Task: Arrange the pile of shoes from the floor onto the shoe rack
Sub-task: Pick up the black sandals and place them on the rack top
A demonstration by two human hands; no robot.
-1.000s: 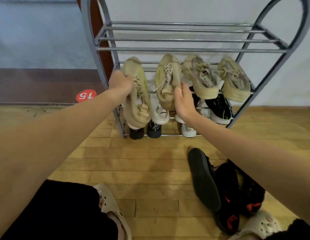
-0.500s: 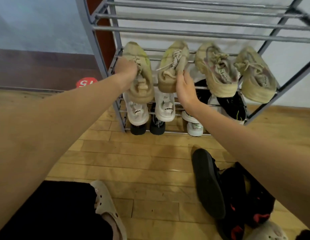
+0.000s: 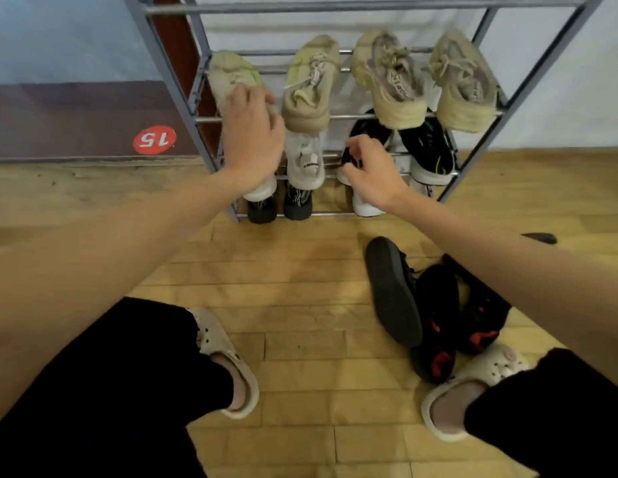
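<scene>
The grey metal shoe rack (image 3: 169,69) stands against the wall. Four beige sneakers rest tilted on its middle shelf. My left hand (image 3: 252,139) lies over the heel of the leftmost beige sneaker (image 3: 228,72), fingers spread and fingertips touching it. The second beige sneaker (image 3: 311,88) sits free beside it. My right hand (image 3: 373,170) hovers with fingers apart, holding nothing, before the lower shelves with white sneakers (image 3: 304,160) and black sneakers (image 3: 428,150). A pile of black shoes with red marks (image 3: 435,315) lies on the floor at the right.
The top shelf bars (image 3: 335,6) carry nothing. A red round "15" sticker (image 3: 154,140) is on the wall base at left. My feet in beige clogs (image 3: 228,360) (image 3: 473,384) stand on the wooden floor, the right one touching the black pile.
Both beige sneakers now rest on the middle shelf. My right hand let go of the second one and dropped toward the lower shelves. My left hand slid down to the first sneaker's heel.
</scene>
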